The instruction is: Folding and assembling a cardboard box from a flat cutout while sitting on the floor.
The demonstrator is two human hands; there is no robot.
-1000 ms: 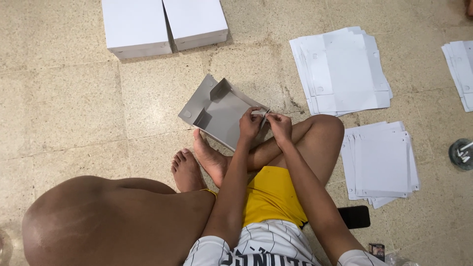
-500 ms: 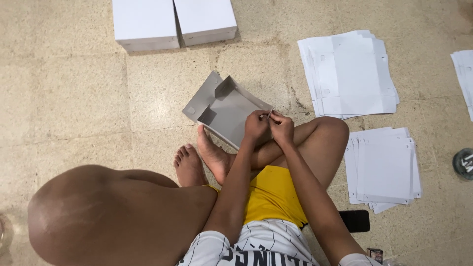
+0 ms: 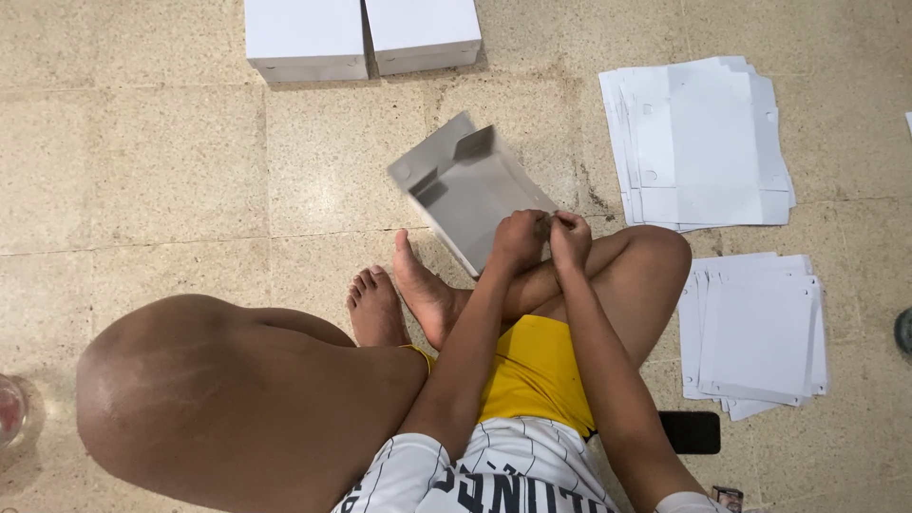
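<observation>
A grey, half-folded cardboard box blank [image 3: 470, 185] is held above the tiled floor in front of my crossed legs. My left hand [image 3: 520, 237] and my right hand [image 3: 570, 237] pinch its near corner together, fingers closed on the card. The blank's far end has small flaps folded up and looks motion-blurred. My feet lie just below it.
Two finished white boxes [image 3: 361, 36] stand side by side at the top. One stack of flat white blanks [image 3: 703, 138] lies upper right, another [image 3: 755, 332] lower right. A black phone [image 3: 692, 432] rests by my right hip. A glass [image 3: 9, 408] is at the far left.
The grey blank has swung upward and to the right in my hands, its far end lifting. The view has shifted, so floor items sit further right.
</observation>
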